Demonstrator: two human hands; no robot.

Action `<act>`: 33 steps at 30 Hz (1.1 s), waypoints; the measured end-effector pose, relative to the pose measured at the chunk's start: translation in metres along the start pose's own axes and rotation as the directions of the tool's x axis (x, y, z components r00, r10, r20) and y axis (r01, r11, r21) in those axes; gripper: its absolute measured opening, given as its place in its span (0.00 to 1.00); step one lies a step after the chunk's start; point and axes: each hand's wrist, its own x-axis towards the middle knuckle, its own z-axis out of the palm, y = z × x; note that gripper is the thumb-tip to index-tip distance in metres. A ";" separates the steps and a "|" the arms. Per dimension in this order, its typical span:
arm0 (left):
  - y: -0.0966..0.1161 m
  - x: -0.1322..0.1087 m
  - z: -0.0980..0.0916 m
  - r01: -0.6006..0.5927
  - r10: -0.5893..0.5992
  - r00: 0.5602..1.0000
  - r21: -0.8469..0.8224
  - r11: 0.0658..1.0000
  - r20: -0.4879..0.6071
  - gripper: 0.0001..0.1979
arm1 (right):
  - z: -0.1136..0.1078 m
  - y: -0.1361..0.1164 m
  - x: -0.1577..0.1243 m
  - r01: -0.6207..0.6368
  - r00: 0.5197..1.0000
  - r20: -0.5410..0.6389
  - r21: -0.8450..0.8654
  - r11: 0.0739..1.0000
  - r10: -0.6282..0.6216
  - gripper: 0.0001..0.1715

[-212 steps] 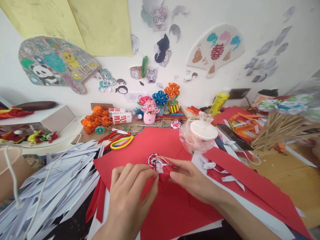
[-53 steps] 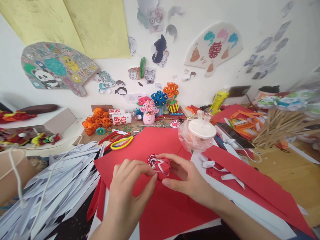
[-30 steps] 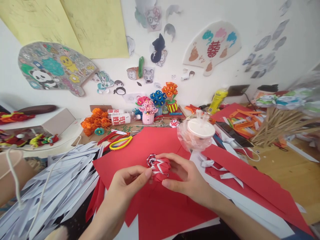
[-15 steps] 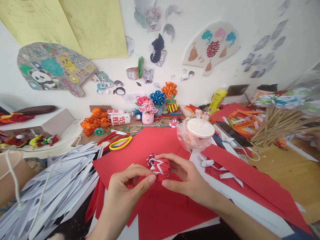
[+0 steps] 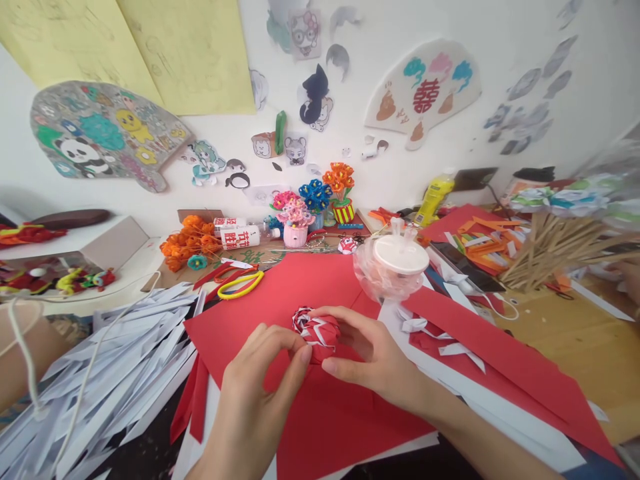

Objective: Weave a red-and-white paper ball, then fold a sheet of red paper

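Observation:
A small woven ball of red and white paper strips (image 5: 323, 333) is held above red paper sheets (image 5: 320, 273). My right hand (image 5: 377, 357) curves round its right side, fingers over the top and thumb low at the front. My left hand (image 5: 265, 380) is closed in a pinch, its thumb and forefinger tips at the ball's left front edge. Whether a strip end lies in that pinch is hidden. Just behind the ball, partly touching it to the eye, sits a darker red, white and black woven part (image 5: 301, 319).
White paper strips (image 5: 125, 360) are heaped at left; scissors with yellow handles (image 5: 241, 285) lie behind. A lidded cup in plastic (image 5: 400, 257) stands right of centre. Another person's arm (image 5: 30, 353) is at far left. Paper flowers (image 5: 193, 240) line the back.
My left hand has turned slightly, its knuckles higher and its fingers bent more, still at the ball's edge. The right hand and ball have barely moved. A hand appears at the far right edge.

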 end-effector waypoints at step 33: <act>-0.002 0.002 0.000 -0.007 0.006 0.998 -0.014 1.000 -0.057 0.08 | -0.002 0.006 0.003 0.128 0.992 0.018 -0.122 0.984 -0.126 0.23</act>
